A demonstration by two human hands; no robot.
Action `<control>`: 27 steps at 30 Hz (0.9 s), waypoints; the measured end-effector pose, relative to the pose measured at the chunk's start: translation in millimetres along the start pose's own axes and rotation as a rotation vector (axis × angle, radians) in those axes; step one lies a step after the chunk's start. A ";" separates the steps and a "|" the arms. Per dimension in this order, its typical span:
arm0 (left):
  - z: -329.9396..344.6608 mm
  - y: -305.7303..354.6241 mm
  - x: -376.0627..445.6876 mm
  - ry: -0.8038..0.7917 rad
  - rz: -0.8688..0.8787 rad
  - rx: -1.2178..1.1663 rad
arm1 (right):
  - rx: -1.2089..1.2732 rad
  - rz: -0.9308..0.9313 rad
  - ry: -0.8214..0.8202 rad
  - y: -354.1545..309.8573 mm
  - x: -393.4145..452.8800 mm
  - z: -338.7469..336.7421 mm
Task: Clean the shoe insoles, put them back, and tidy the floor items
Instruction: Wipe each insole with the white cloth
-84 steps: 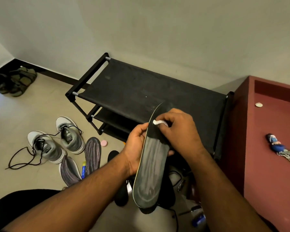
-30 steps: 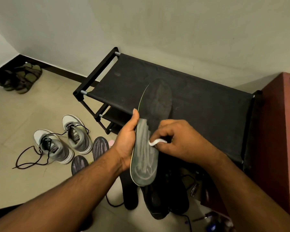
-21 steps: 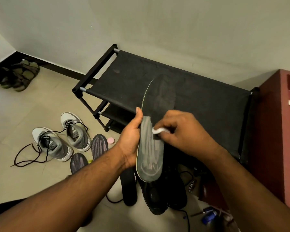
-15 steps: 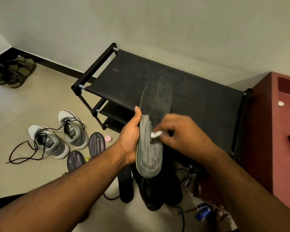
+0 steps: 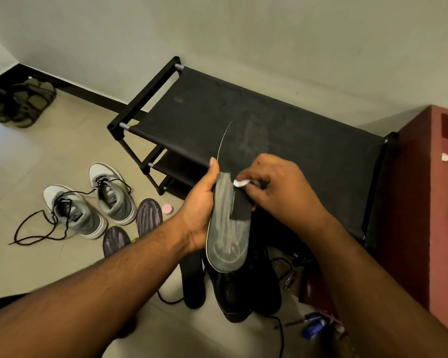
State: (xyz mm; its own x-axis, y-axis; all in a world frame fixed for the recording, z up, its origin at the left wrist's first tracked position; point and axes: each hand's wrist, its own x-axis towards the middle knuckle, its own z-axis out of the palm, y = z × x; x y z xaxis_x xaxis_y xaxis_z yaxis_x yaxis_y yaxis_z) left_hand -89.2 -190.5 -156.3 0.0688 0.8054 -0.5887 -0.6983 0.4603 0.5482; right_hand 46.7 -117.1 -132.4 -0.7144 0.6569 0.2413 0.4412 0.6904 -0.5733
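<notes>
Above black shoes (image 5: 243,290), left hand (image 5: 199,210) grips dark insole (image 5: 229,223); right hand (image 5: 277,187) pinches white wipe (image 5: 241,182) against it. Cleaning midway: smears visible, two insoles (image 5: 149,215) on floor (image 5: 36,156), none reinserted, clutter untidied.

A dark insole (image 5: 228,228) held upright, streaked with pale smears; two grey-purple insoles (image 5: 148,215) lie flat on the floor beside grey sneakers (image 5: 93,200).
</notes>
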 end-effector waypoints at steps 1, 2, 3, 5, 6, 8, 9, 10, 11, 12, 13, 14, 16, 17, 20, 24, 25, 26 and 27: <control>0.4 1.0 0.5 0.000 0.007 -0.001 | 0.008 0.009 0.004 1.3 3.7 0.0; 0.3 4.1 0.8 -0.001 0.017 -0.002 | 0.035 0.015 -0.022 1.1 7.1 -1.3; -0.6 8.1 1.4 0.007 0.027 -0.007 | 0.067 0.018 -0.072 0.1 8.7 -2.8; -4.4 16.2 2.8 0.030 0.056 -0.042 | 0.118 0.008 -0.210 -3.5 8.9 -3.5; -7.0 19.1 3.2 0.034 0.071 -0.068 | 0.136 -0.001 -0.278 -5.3 7.9 -3.2; -9.5 21.7 3.6 0.030 0.086 -0.103 | 0.146 -0.025 -0.359 -7.4 4.8 -0.8; -9.1 21.2 3.1 0.017 0.080 -0.110 | 0.141 -0.033 -0.354 -6.7 3.0 1.0; -7.8 19.6 2.5 0.002 0.067 -0.110 | 0.135 -0.031 -0.315 -5.6 1.2 3.0; -5.7 17.9 1.3 -0.013 0.050 -0.106 | 0.133 -0.017 -0.248 -4.4 0.2 4.9; -3.3 15.7 -0.1 -0.029 0.032 -0.096 | 0.141 0.010 -0.164 -3.4 -0.1 6.5; -1.1 13.3 -1.0 -0.049 0.012 -0.081 | 0.151 0.039 -0.075 -2.1 0.1 7.9; 0.4 10.9 -1.1 -0.065 -0.005 -0.062 | 0.150 0.056 0.012 -0.9 1.4 9.0; 2.8 8.6 -1.7 -0.077 -0.013 -0.031 | 0.138 0.058 0.136 1.3 3.8 10.2; 3.5 9.2 -2.0 -0.073 -0.008 -0.028 | 0.155 0.058 0.145 1.4 4.1 10.1; 0.2 16.2 -0.7 -0.047 -0.003 -0.064 | 0.265 0.018 -0.017 -2.3 2.0 8.5; -4.4 17.0 2.3 -0.067 -0.029 -0.073 | 0.297 -0.027 -0.150 -4.0 0.6 9.3; -3.0 13.9 2.4 -0.082 -0.042 -0.061 | 0.288 -0.011 -0.098 -2.9 0.8 9.6; -1.2 10.8 2.4 -0.102 -0.058 -0.040 | 0.264 0.007 -0.011 -0.6 1.3 10.2; 0.4 8.1 2.6 -0.118 -0.065 -0.014 | 0.228 0.027 0.089 1.9 2.3 10.7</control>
State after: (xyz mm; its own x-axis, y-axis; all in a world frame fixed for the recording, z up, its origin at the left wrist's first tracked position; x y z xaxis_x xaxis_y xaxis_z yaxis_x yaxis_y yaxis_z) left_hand -94.4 -184.5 -153.2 0.1972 0.8129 -0.5480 -0.6996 0.5082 0.5022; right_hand 40.0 -117.5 -141.3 -0.6489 0.7050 0.2861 0.3183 0.5931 -0.7396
